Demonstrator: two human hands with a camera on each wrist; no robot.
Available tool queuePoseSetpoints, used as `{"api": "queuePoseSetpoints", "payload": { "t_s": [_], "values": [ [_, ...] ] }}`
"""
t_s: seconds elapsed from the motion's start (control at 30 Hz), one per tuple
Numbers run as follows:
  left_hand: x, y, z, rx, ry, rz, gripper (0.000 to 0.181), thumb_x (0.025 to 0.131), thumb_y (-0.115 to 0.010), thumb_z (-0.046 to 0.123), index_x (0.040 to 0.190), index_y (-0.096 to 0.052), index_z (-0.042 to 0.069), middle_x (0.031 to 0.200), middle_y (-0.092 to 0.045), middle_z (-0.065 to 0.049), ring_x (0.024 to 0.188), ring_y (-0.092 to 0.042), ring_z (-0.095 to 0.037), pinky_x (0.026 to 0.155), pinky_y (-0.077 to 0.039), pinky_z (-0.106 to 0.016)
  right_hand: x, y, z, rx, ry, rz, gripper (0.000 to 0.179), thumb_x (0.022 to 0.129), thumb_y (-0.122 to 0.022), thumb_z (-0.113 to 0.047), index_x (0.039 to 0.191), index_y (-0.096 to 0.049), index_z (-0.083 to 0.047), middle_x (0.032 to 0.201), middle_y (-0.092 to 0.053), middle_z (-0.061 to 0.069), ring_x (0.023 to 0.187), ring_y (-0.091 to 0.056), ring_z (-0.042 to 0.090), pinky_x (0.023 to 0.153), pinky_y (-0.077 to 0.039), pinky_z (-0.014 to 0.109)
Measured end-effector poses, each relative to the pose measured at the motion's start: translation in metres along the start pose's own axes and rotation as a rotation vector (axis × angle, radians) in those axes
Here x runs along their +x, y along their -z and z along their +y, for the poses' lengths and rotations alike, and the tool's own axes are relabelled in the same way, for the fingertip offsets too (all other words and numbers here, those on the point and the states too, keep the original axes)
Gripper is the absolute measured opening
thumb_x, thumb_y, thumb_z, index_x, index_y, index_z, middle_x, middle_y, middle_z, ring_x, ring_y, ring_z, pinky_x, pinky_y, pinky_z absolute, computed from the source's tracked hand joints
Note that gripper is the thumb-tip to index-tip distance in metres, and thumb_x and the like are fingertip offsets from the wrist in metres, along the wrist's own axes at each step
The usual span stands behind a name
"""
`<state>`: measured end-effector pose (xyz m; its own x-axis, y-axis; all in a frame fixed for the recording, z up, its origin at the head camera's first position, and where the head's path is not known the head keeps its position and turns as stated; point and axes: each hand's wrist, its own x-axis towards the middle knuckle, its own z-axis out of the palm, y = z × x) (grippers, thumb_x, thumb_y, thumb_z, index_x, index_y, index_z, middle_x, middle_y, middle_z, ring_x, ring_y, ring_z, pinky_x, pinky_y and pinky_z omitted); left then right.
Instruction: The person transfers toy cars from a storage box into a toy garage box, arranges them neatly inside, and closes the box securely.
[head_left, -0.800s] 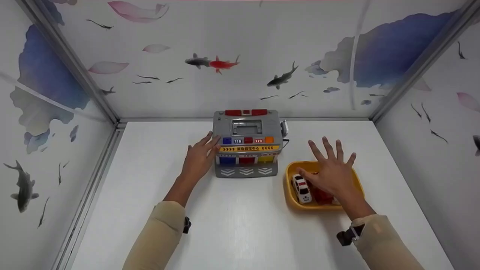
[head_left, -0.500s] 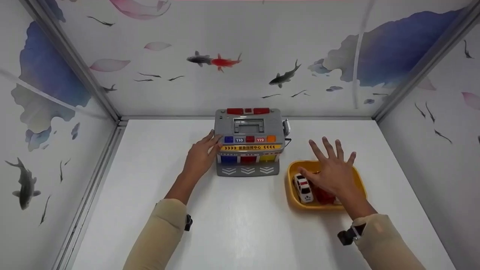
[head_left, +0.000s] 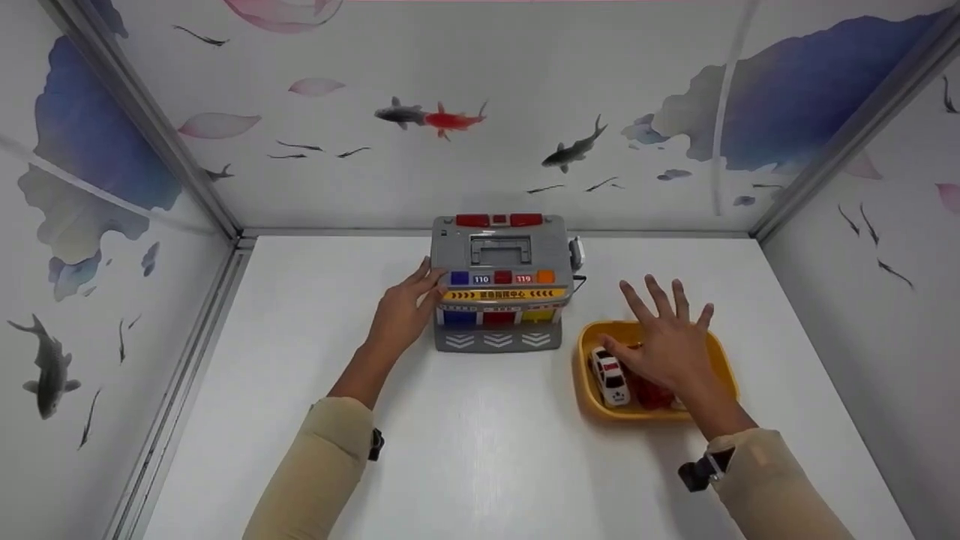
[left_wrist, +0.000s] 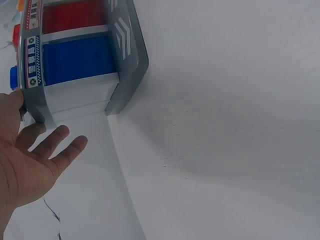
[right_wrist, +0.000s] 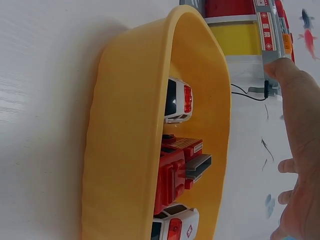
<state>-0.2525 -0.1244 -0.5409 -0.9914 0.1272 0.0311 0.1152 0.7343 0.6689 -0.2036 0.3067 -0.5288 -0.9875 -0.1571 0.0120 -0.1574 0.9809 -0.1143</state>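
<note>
A grey toy emergency station (head_left: pixel 501 262) with blue, red and yellow doors stands near the back wall. My left hand (head_left: pixel 405 307) rests at its left side. In the left wrist view, the thumb touches the station's front corner while the other fingers (left_wrist: pixel 70 155) extend loosely beside it. My right hand (head_left: pixel 666 349) hovers over a yellow basket (head_left: pixel 589 401) with its fingers spread, holding nothing. Inside the basket lie a white toy police car (head_left: pixel 610 377), a red toy fire truck (right_wrist: pixel 172 175) and a white toy ambulance (right_wrist: pixel 177 222), partly hidden by the hand in the head view.
A white tabletop (head_left: pixel 465 442) lies under everything. Printed panels enclose it at the left, back (head_left: pixel 480 172) and right. A white handset-like part (head_left: pixel 576 253) with a black cord hangs on the station's right side.
The head view has shifted slightly, so the station and basket appear a little farther right. Both hands keep nearly the same pose.
</note>
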Motion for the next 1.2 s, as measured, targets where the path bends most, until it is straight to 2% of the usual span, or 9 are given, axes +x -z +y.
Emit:
{"api": "queuePoseSetpoints", "payload": {
  "t_s": [0.23,0.43,0.77,1.2],
  "values": [
    [0.0,-0.001,0.0,-0.023,0.0,-0.007,0.056,0.115,-0.053,0.054,0.164,-0.054,0.027,0.179,-0.036,-0.004,0.163,-0.044,-0.031,0.134,-0.039,-0.053,-0.002,0.0,0.0,0.009,-0.003,-0.018,0.101,0.1,-0.054,-0.082,0.179,-0.019,-0.029,0.186,-0.013,0.022,0.168,-0.008,0.06,0.123,0.0,0.094],
    [0.0,-0.001,-0.001,-0.046,0.007,-0.011,0.055,0.115,-0.054,0.054,0.164,-0.055,0.029,0.179,-0.035,-0.004,0.164,-0.043,-0.031,0.135,-0.038,-0.052,-0.003,0.0,-0.001,0.011,0.003,-0.017,0.098,0.101,-0.056,-0.079,0.178,-0.021,-0.03,0.186,-0.015,0.021,0.168,-0.011,0.059,0.122,-0.002,0.095],
    [0.0,-0.002,0.0,-0.042,0.025,-0.013,0.055,0.114,-0.055,0.052,0.164,-0.055,0.028,0.179,-0.035,-0.004,0.164,-0.043,-0.031,0.135,-0.038,-0.053,-0.001,-0.001,-0.007,0.03,0.044,0.018,0.091,0.103,-0.062,-0.069,0.177,-0.027,-0.03,0.185,-0.02,0.018,0.169,-0.016,0.054,0.125,-0.004,0.093],
    [0.001,0.0,-0.001,-0.049,0.029,-0.025,0.055,0.115,-0.054,0.053,0.165,-0.053,0.031,0.18,-0.033,-0.002,0.165,-0.041,-0.03,0.135,-0.038,-0.052,0.013,0.006,-0.025,0.117,0.082,-0.009,0.082,0.108,-0.063,-0.061,0.176,-0.032,-0.027,0.183,-0.03,0.016,0.167,-0.029,0.048,0.133,-0.017,0.08]
  ]
}}
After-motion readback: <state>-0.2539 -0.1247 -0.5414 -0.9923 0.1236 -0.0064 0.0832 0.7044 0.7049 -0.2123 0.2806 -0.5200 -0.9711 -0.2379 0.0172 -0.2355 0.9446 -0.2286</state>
